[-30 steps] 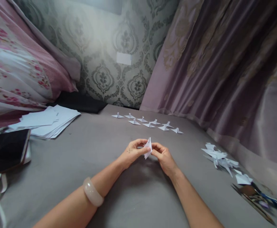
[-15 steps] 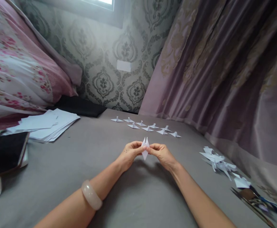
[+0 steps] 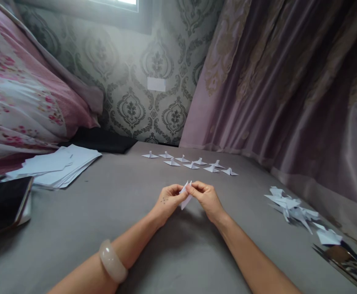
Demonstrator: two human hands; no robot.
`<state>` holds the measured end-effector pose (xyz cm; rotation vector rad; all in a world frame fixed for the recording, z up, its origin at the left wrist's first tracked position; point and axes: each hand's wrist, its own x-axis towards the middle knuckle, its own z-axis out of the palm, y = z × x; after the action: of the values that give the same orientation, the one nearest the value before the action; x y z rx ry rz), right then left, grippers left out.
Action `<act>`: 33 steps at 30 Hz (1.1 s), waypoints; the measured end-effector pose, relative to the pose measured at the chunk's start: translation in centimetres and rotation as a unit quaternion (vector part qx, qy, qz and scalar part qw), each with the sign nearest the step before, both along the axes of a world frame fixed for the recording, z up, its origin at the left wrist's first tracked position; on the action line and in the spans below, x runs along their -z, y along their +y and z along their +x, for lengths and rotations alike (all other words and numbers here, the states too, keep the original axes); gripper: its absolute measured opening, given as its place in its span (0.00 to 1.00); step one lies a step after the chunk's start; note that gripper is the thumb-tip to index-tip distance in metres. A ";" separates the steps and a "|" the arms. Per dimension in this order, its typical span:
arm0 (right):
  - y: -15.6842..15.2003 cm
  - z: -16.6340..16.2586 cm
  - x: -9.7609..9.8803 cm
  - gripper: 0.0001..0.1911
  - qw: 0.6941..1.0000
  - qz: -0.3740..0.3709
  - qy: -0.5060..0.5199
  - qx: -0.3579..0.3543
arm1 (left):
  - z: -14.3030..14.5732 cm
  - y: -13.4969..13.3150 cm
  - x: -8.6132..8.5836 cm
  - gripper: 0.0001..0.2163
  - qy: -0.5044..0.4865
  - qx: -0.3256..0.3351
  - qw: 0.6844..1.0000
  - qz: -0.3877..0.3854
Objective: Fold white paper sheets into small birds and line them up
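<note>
A small folded white paper piece [image 3: 186,201] with two narrow points at its top is held just above the grey surface [image 3: 111,212]. My left hand [image 3: 168,201] pinches its left side between thumb and fingers; a pale bangle [image 3: 113,261] circles that wrist. On the other side, my right hand [image 3: 205,199] grips the paper near its upper points, the thumb lying across the front. Both hands almost meet and hide part of the piece. Beyond them, several small folded paper figures [image 3: 191,165] stand in two rows.
To the left lie a stack of white paper [image 3: 71,163], a dark tablet-like device [image 3: 5,204] and a black flat item [image 3: 105,139]. A heap of folded paper shapes [image 3: 291,206] lies at right, near scissors [image 3: 334,261] and the curtain [image 3: 276,102].
The folded paper has tilted, its lower point swinging slightly left. My right hand has shifted its grip up toward the top points. The view has turned a little.
</note>
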<state>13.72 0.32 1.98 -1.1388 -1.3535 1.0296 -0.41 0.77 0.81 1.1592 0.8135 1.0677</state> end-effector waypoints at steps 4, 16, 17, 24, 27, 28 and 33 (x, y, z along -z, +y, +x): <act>-0.1 0.4 -0.3 0.10 1.000 -0.003 0.011 -0.011 | -0.1 0.2 0.1 0.14 0.008 0.014 1.000 -0.004; -0.8 0.8 -0.1 0.13 0.997 -0.060 0.051 0.005 | 0.1 0.0 0.5 0.11 0.002 0.071 0.997 0.023; -0.9 0.8 -0.1 0.12 0.998 -0.051 0.041 0.007 | 0.0 0.0 0.4 0.11 0.004 0.069 0.997 0.024; -1.1 0.8 -0.1 0.13 0.996 0.044 -0.075 0.025 | -0.1 0.0 0.6 0.12 0.040 0.116 0.992 -0.018; -1.0 0.8 0.3 0.17 1.000 -0.005 -0.029 0.010 | 0.1 0.5 1.2 0.12 0.012 0.089 0.995 -0.041; -0.9 0.8 0.5 0.20 0.999 -0.036 0.001 0.010 | 0.1 0.7 1.4 0.12 -0.009 0.067 0.996 -0.056; -0.9 0.5 1.4 0.22 0.991 -0.120 0.055 0.033 | -0.1 1.5 2.2 0.12 -0.040 0.006 0.994 -0.098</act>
<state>14.26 -0.62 0.54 -1.2760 -1.1184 1.2124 -0.46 2.25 -1.43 0.9481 0.8279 0.9956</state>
